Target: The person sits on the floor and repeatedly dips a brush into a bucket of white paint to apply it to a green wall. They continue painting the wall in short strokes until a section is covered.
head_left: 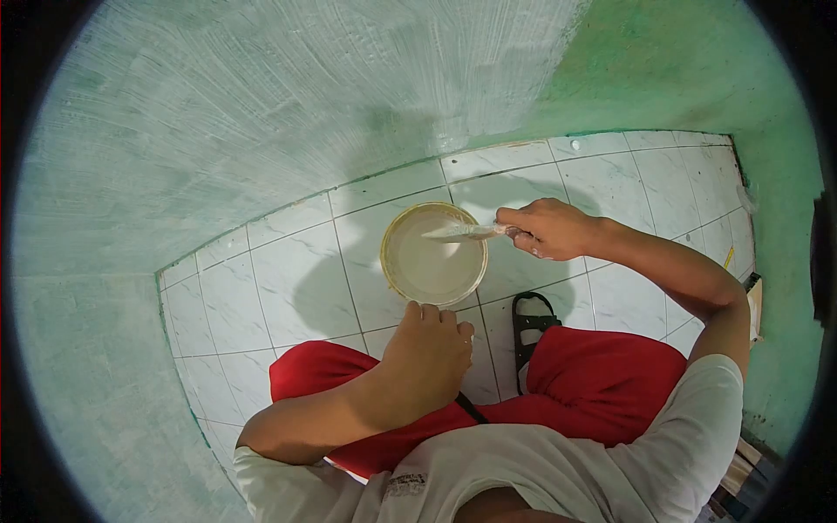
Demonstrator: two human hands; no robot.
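Observation:
A round bucket (pixel 389 270) of whitish paint, with a yellowish rim, stands on the tiled floor in front of me. My right hand (pixel 551 230) is closed round the handle of a paintbrush (pixel 460 234). The brush is coated in white and its bristles point left over the paint. White smears mark the fingers of this hand. My left hand (pixel 427 353) is closed, knuckles up, right at the bucket's near rim. Its fingertips are curled under and hidden, so I cannot tell what they hold.
The wall (pixel 288 96) ahead carries streaky white strokes, with bare green (pixel 663 61) to the right. White tiles (pixel 296 279) meet its foot. A black sandal (pixel 529 327) is on my foot beside the bucket. Wooden pieces (pixel 741 466) lie at the lower right.

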